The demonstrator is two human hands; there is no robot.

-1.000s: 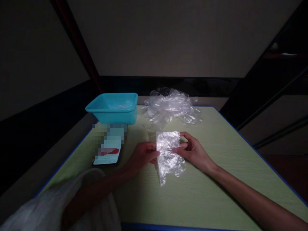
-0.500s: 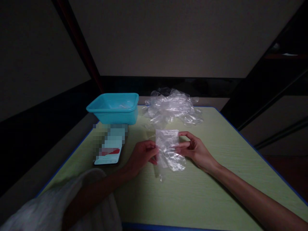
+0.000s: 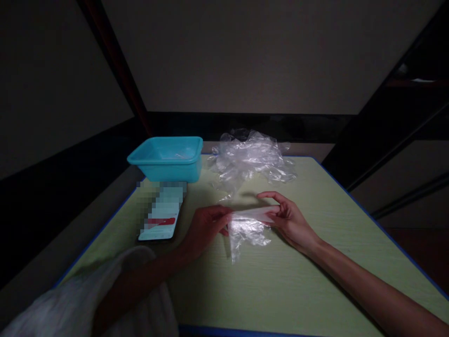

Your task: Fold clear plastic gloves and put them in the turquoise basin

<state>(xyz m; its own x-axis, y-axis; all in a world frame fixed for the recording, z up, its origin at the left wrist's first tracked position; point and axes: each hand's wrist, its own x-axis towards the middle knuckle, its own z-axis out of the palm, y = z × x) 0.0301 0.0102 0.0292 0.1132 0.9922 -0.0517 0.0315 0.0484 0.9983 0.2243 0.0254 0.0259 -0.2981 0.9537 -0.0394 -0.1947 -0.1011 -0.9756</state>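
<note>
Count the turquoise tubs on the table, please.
1: the turquoise tub stands at the table's far left, behind the phone, beside the plastic heap.

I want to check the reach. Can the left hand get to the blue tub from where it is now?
Probably yes. The left hand pinches the clear plastic piece together with the right hand. The blue tub stands ahead and left, with only bare table and the phone between.
</note>
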